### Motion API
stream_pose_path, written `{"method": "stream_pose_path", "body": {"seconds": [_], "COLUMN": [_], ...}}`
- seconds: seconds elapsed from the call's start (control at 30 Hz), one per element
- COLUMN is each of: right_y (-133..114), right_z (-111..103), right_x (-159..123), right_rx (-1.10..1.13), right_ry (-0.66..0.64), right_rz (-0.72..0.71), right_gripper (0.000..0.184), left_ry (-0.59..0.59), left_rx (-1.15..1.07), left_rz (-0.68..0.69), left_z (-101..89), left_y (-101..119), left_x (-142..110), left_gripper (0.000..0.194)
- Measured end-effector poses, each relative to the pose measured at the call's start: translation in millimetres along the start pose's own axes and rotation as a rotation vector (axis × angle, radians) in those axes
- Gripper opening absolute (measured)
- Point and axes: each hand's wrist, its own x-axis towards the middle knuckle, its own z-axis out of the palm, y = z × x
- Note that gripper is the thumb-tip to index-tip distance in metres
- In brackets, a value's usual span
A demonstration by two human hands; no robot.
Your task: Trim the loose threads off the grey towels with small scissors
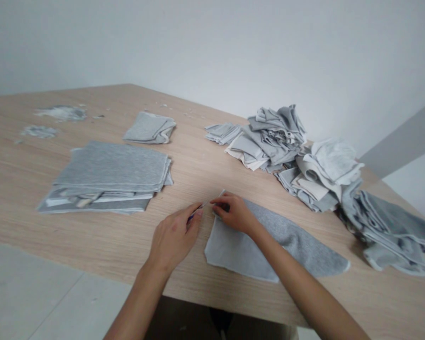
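A grey cloth piece (pixel 301 236) with pale stitched edges lies at the front of the table, its left part folded to show a lighter side. My right hand (pixel 235 213) is closed in a pinch at the cloth's upper left edge; any thread between the fingertips is too fine to make out. Just left of it, my left hand (pixel 177 233) is closed around small thread snips (pixel 190 217), with a dark blue handle and thin metal tip. The tip points at my right fingertips. Most of the snips is hidden by my fingers.
A stack of folded grey cloths (pixel 113 165) lies left, a smaller folded cloth (pixel 150 127) behind it. Lint and thread scraps (pixel 62 112) sit far left. Heaped grey and white cloths (pixel 272 137) run along the right, with more cloths (pixel 393 231) near the right edge. A wall stands behind.
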Motion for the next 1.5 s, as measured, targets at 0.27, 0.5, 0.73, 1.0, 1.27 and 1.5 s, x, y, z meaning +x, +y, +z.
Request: {"method": "stream_pose_path", "body": {"seconds": [0.27, 0.5, 0.73, 1.0, 1.27, 1.5], "right_y": [3.0, -7.1, -9.9, -14.9, 0.4, 3.0], "right_z": [4.9, -1.3, 2.9, 12.3, 3.4, -1.0], "right_x": [0.5, 1.3, -0.4, -2.7, 1.1, -3.0], "right_rx": [-0.064, -0.128, -0.249, -0.086, 0.264, 0.543], "right_ry": [-0.059, -0.104, -0.099, -0.059, -0.084, -0.103], "right_rz": [-0.046, -0.063, -0.055, 0.028, 0.168, 0.241], "right_gripper": [0.019, 0.014, 0.012, 0.012, 0.017, 0.029], "left_ry": [0.001, 0.009, 0.012, 0.011, 0.004, -0.028], "left_rx": [0.005, 0.025, 0.043, 0.056, 0.055, 0.063], "left_rz": [0.004, -0.001, -0.008, -0.017, -0.015, 0.013], "left_z": [-0.1, 0.5, -0.4, 0.9, -1.0, 0.0], "left_y": [0.8, 0.9, 0.5, 0.2, -0.1, -0.4], "left_x": [1.4, 1.3, 0.1, 0.9, 1.2, 1.2], "left_gripper": [0.045, 0.045, 0.045, 0.045, 0.045, 0.046]}}
